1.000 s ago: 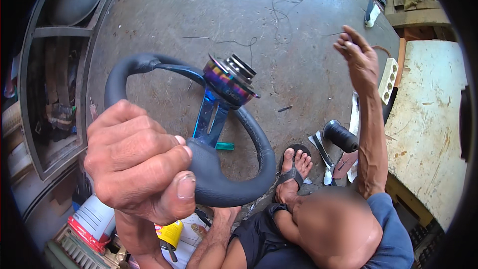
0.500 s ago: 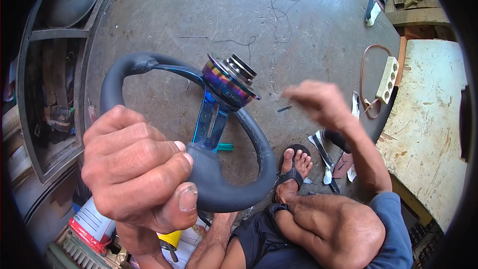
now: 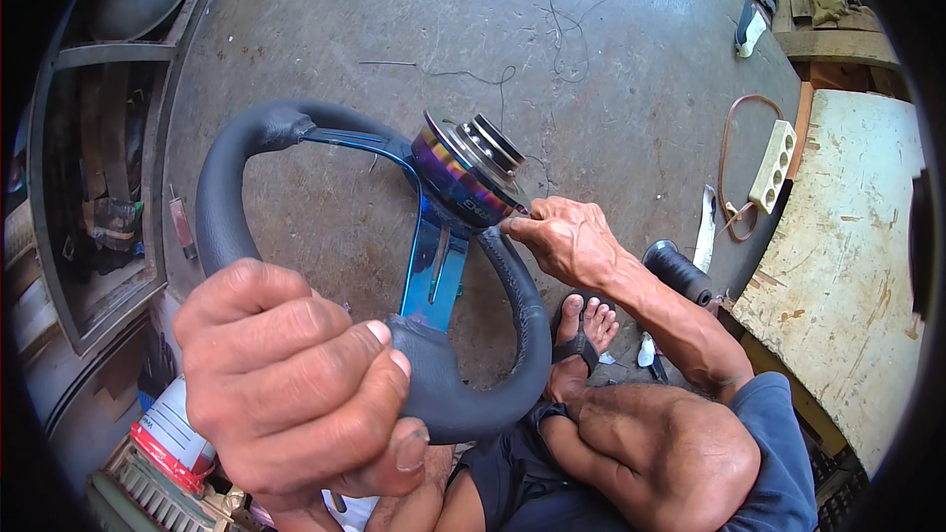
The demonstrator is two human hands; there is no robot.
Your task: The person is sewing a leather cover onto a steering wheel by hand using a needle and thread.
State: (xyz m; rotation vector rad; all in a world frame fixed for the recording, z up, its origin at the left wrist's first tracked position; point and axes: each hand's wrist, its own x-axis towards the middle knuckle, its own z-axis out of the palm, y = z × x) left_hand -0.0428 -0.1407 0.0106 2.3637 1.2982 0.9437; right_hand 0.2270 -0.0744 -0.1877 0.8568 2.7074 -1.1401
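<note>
A dark leather steering wheel (image 3: 222,192) with blue metal spokes is held tilted in the air, its rainbow-coloured hub (image 3: 463,172) and silver fitting facing up. My left hand (image 3: 296,379) grips the lower left of the rim, fingers wrapped round it. My right hand (image 3: 562,241) is closed at the wheel's right side, just below the hub, its fingers on the stitched upper part of the rim; the fingertips are partly hidden.
Loose thread (image 3: 507,79) lies on the concrete floor (image 3: 345,20). At the right are a black spool (image 3: 680,276), a power strip (image 3: 772,167) with a cord and a worn board (image 3: 828,266). A metal-framed cabinet (image 3: 168,59) and a white-and-red bucket (image 3: 172,433) stand at the left.
My right hand has come down and inward from the upper right to the wheel beside the hub. My left hand and the wheel's lower part have shifted slightly down and right.
</note>
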